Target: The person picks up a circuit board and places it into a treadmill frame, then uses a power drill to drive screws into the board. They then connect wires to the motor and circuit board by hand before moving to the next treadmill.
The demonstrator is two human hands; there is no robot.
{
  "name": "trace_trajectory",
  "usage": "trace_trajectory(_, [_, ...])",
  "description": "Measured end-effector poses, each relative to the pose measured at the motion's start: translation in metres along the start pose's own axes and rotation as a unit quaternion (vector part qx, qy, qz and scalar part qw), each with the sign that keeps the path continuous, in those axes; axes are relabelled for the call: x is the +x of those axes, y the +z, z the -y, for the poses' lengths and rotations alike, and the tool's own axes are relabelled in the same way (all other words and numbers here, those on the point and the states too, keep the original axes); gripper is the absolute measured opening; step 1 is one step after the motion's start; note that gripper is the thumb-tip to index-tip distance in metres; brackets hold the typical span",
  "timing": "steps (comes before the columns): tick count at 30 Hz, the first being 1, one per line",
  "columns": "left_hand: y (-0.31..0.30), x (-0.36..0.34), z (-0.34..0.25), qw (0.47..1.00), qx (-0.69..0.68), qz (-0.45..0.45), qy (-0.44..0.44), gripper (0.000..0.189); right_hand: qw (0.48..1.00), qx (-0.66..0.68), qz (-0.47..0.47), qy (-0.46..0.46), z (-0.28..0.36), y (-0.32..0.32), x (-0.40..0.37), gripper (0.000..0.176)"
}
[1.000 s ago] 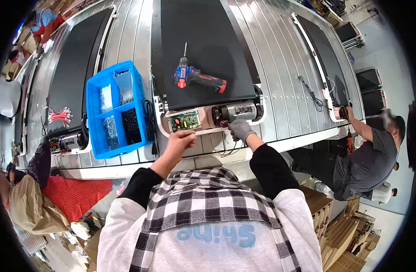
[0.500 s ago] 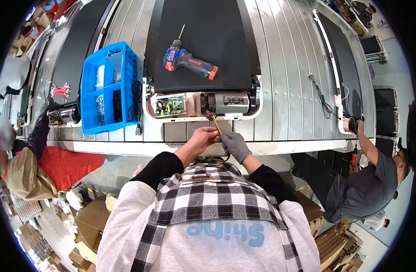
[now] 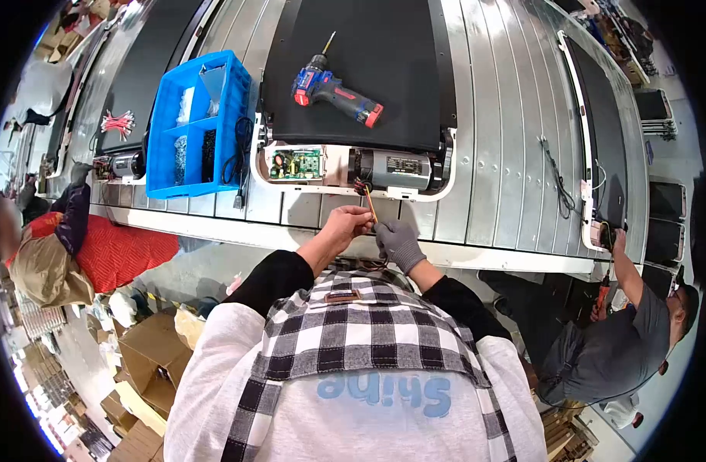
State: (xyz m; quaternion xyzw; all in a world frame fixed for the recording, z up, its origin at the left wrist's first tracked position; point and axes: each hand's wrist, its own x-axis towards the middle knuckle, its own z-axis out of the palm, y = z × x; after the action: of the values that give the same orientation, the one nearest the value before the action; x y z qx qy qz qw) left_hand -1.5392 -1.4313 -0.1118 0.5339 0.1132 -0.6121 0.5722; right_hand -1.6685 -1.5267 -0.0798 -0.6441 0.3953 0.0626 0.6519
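My bare left hand (image 3: 347, 227) is closed in a pinch on thin wires (image 3: 370, 203), yellow and red, which run down from the motor's end. Close beside it, my right hand (image 3: 400, 242), in a grey glove, is closed around the lower part of the wires. A dark length of cable loops below the gloved fingers, against the apron. Above both hands, the silver cylindrical motor (image 3: 400, 170) sits in the white end frame (image 3: 337, 191), with a green circuit board (image 3: 297, 164) to its left. The wire ends are hidden by the fingers.
A blue-and-red cordless drill (image 3: 336, 91) lies on the black belt (image 3: 360, 38). Left of the frame stands a blue divided bin (image 3: 160, 123) with small hardware. A black cord (image 3: 557, 177) lies on the slatted metal bench (image 3: 491, 154). Another person (image 3: 618, 339) works at the right.
My view has turned slightly, so the bench, drill and bin appear shifted right. Both hands stay close together at the wires, with little change in grip.
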Motion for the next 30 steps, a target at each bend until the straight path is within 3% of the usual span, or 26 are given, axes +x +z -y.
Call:
trace_trajectory(5, [-0.009,0.006,0.014,0.998,-0.047,-0.001,-0.045,0.014,0.999,0.020,0.021,-0.033,-0.039,0.024,0.008,0.023])
trace_trajectory(6, [-0.009,0.004,0.015,0.997,-0.052,0.006,-0.056,0.016,0.992,0.112,0.047,-0.023,-0.029,0.032,0.001,0.029])
trace_trajectory(9, [0.001,0.001,0.009,0.995,-0.068,-0.021,-0.074,0.014,0.994,0.080,0.045,-0.054,-0.058,0.058,0.013,0.028])
trace_trajectory(10, [0.001,0.003,0.007,0.994,-0.072,-0.026,-0.075,0.014,0.996,0.009,0.065,-0.055,-0.047,0.049,0.008,0.029])
trace_trajectory(12, [-0.003,0.000,0.004,0.989,-0.129,0.018,-0.074,0.012,0.967,-0.141,0.154,-0.146,-0.052,0.037,0.008,0.027])
trace_trajectory(14, [-0.006,-0.006,-0.004,0.990,-0.114,0.046,-0.068,0.014,0.946,-0.223,0.142,-0.186,-0.037,0.016,0.014,0.020])
trace_trajectory(15, [-0.009,-0.006,-0.005,0.993,-0.090,0.042,-0.059,0.016,0.980,-0.140,0.103,-0.100,-0.002,0.001,0.018,0.019])
trace_trajectory(18, [-0.007,-0.004,-0.002,1.000,0.005,0.006,-0.023,0.012,0.892,-0.325,-0.113,-0.294,0.063,-0.005,0.047,0.016])
trace_trajectory(21, [-0.019,0.011,-0.001,0.992,0.120,-0.005,0.045,0.007,0.756,-0.576,-0.019,-0.311,0.084,0.005,0.078,0.018])
trace_trajectory(24, [-0.029,0.020,-0.007,0.943,0.288,-0.028,0.163,0.010,0.772,-0.542,0.014,-0.332,0.065,-0.006,0.100,0.016])
trace_trajectory(26, [-0.044,0.023,-0.029,0.858,0.450,-0.011,0.248,0.012,0.773,-0.517,0.001,-0.368,0.066,-0.020,0.092,0.013])
trace_trajectory(27, [-0.047,0.026,-0.038,0.826,0.515,-0.029,0.228,0.012,0.774,-0.474,-0.028,-0.419,0.058,-0.022,0.093,0.013])
trace_trajectory(29, [-0.045,0.021,-0.061,0.720,0.616,-0.045,0.315,0.011,0.787,-0.463,-0.047,-0.407,0.056,-0.020,0.092,0.014])
trace_trajectory(30, [-0.046,0.025,-0.068,0.693,0.627,-0.029,0.354,0.011,0.785,-0.459,-0.046,-0.413,0.055,-0.022,0.091,0.015])
